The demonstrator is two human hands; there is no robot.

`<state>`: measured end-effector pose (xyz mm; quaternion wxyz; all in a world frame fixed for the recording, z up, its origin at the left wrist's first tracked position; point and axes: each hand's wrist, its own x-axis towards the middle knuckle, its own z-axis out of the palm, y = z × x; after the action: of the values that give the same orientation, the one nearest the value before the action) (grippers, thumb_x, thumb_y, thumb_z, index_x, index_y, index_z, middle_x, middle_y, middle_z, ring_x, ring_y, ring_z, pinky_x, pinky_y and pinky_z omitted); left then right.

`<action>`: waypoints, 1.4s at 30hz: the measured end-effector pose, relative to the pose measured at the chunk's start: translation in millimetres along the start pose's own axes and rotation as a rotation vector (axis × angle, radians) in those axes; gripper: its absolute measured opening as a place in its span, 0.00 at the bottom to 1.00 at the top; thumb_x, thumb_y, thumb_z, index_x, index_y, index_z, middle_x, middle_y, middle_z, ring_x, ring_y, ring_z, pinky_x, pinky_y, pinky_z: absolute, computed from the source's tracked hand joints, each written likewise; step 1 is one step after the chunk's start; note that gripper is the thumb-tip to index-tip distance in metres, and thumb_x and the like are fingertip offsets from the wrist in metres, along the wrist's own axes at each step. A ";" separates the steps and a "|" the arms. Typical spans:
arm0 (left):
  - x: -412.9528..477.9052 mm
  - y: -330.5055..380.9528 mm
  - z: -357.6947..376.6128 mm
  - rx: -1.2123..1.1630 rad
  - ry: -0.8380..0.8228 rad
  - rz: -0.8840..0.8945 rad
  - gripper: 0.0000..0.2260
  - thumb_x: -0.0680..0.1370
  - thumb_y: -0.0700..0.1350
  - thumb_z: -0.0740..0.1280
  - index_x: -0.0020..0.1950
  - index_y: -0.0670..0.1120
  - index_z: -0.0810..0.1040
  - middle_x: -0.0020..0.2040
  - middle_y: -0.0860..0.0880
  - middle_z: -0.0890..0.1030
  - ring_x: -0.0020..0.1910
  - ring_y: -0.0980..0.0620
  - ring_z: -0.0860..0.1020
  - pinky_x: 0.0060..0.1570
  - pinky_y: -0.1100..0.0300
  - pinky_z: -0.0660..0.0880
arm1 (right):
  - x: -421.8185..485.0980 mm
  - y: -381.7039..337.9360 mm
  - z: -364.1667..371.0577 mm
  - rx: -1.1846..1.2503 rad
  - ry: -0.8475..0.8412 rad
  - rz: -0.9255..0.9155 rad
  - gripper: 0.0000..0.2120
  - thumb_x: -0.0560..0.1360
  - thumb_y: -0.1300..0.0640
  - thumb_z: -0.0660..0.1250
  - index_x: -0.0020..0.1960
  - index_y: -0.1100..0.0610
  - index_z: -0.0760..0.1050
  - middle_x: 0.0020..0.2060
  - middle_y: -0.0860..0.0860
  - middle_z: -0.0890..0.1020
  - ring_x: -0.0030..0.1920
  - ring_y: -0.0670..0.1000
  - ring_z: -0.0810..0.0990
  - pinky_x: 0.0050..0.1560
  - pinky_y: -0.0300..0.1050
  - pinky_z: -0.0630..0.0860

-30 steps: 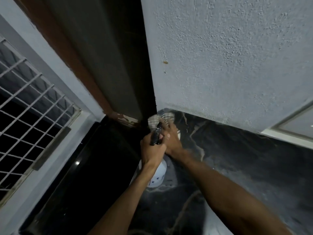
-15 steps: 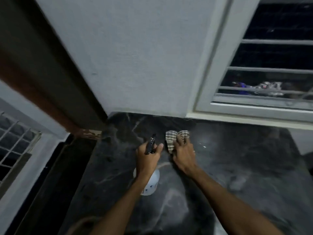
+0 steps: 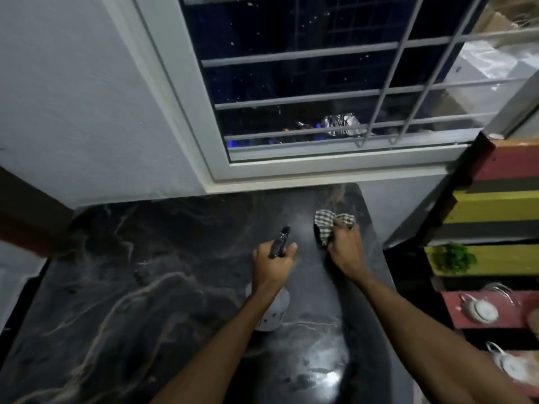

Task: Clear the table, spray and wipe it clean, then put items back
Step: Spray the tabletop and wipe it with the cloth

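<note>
1. Surface (image 3: 145, 301): polished dark stone, marble-like with pale veins. Glossy, with a bright glare patch toward 5 o'clock.
2. Cloth (image 3: 325, 221), 1 o'clock of centre: woven checked fabric, matt, soft, crumpled.
3. Spray bottle (image 3: 274, 313): white plastic body, smooth with a dull sheen. The trigger head at its 12 o'clock is black plastic, slightly glossy.
4. Wall (image 3: 87, 112), 10 o'clock: painted plaster, matt, fine grainy texture.
5. Window frame (image 3: 186, 97): pale paint, smooth, low sheen. Material beneath cannot be told.
6. Grille bars (image 3: 291, 55), 12 o'clock: metal by the look, grey-painted, smooth.
7. Shelf (image 3: 495, 205), 3 o'clock: red and yellow painted boards, matt, rough-edged, apparently wood.
8. Teapots (image 3: 478, 310), 4 o'clock: white glazed ceramic, glossy.
</note>
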<state>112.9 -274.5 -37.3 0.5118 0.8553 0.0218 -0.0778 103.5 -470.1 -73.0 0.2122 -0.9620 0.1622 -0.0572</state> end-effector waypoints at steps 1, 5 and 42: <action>-2.6 2.2 13.4 0.017 -0.014 -0.016 0.20 0.74 0.48 0.77 0.29 0.46 0.71 0.28 0.48 0.75 0.30 0.48 0.75 0.35 0.60 0.67 | 3.5 16.8 -2.7 -0.029 -0.045 0.050 0.18 0.69 0.67 0.64 0.57 0.62 0.81 0.61 0.59 0.81 0.61 0.64 0.75 0.69 0.51 0.67; -12.8 12.3 56.0 0.049 -0.093 -0.055 0.22 0.73 0.51 0.78 0.28 0.49 0.68 0.26 0.54 0.73 0.31 0.51 0.74 0.35 0.62 0.65 | 15.2 60.6 -13.7 -0.012 -0.050 0.116 0.17 0.69 0.68 0.62 0.56 0.65 0.80 0.61 0.62 0.80 0.60 0.66 0.76 0.68 0.56 0.69; -31.4 -114.9 -199.3 -0.102 0.293 -0.116 0.18 0.75 0.45 0.77 0.30 0.42 0.73 0.28 0.43 0.78 0.33 0.41 0.80 0.39 0.46 0.79 | -59.2 -216.9 135.3 0.011 -0.389 -0.388 0.27 0.77 0.57 0.61 0.74 0.41 0.68 0.81 0.44 0.53 0.76 0.61 0.53 0.72 0.59 0.58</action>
<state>90.6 -43.5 -40.1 0.5403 0.8278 0.1496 0.0195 134.4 -211.5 -105.0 0.2295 -0.9668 -0.0694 0.0884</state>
